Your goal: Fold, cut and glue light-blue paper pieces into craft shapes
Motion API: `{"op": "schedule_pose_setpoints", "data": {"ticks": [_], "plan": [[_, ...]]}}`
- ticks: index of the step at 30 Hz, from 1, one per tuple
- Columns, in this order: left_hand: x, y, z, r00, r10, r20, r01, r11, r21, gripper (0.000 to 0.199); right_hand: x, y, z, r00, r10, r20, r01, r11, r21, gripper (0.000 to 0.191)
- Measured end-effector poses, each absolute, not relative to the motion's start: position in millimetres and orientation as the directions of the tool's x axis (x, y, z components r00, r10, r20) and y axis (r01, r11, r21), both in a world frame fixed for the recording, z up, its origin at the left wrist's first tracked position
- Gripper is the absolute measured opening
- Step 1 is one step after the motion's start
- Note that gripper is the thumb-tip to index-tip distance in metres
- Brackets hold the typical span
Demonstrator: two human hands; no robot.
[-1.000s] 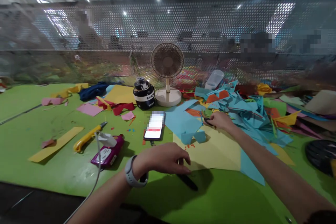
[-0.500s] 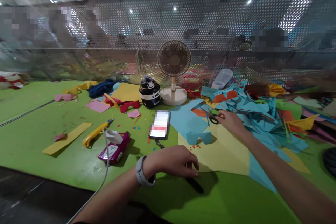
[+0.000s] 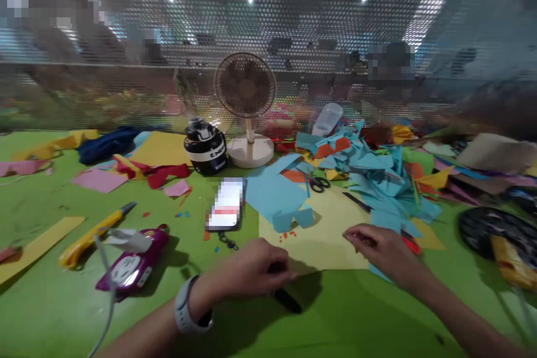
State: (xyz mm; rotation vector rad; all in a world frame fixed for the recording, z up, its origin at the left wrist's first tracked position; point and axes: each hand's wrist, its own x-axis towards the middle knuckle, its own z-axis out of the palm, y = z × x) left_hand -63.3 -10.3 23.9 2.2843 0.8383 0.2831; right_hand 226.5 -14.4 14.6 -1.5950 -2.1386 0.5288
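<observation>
My left hand (image 3: 255, 268), with a pale watch (image 3: 184, 305) on its wrist, hangs low over the green table with fingers curled. A slim black object (image 3: 287, 301) shows just below its fingers; whether they grip it I cannot tell. My right hand (image 3: 380, 246) is over the right part of a pale yellow sheet (image 3: 335, 240), fingers drawn together, with nothing visible in them. Black-handled scissors (image 3: 319, 184) lie beyond it on the paper, near a slim black tool (image 3: 356, 202). A blue glasses-shaped paper cutout (image 3: 293, 218) stands on the sheet beside tiny red bits (image 3: 287, 235).
A phone (image 3: 226, 204), black jug (image 3: 205, 148) and fan (image 3: 250, 151) stand ahead. A yellow cutter (image 3: 92, 235) and purple corded device (image 3: 138, 263) are left. Blue scraps (image 3: 381, 173) pile up at right, near a black round object (image 3: 474, 229). A perforated screen (image 3: 293, 28) rises behind.
My right hand has left the scissors and come back nearer to me, over the yellow sheet. The scissors lie on the paper. The view has turned right; my left hand stays low.
</observation>
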Motion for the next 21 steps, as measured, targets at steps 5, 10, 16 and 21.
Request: {"op": "schedule_pose_setpoints", "data": {"ticks": [5,10,16,21], "plan": [[-55.6,-17.1,3.1,0.749,0.662,-0.036,0.447,-0.463,0.766,0.039,215.9,-34.9,-12.4,-0.466,0.85,0.248,0.733,0.527,-0.43,0.028],[-54.9,-19.9,-9.4,0.723,0.69,0.032,0.415,-0.471,0.779,0.043,213.6,-36.7,-23.6,-0.564,0.75,0.345,0.71,0.654,-0.26,0.026],[-54.6,-17.8,-9.4,0.689,0.72,0.085,0.407,-0.481,0.776,0.042,225.4,-26.8,-20.3,-0.425,0.809,0.407,0.713,0.576,-0.401,0.025],[-58.0,-6.3,-10.0,0.444,0.887,0.124,0.572,-0.388,0.723,0.032,225.9,-13.8,1.6,-0.149,0.971,0.185,0.712,0.235,-0.662,0.028]]}}
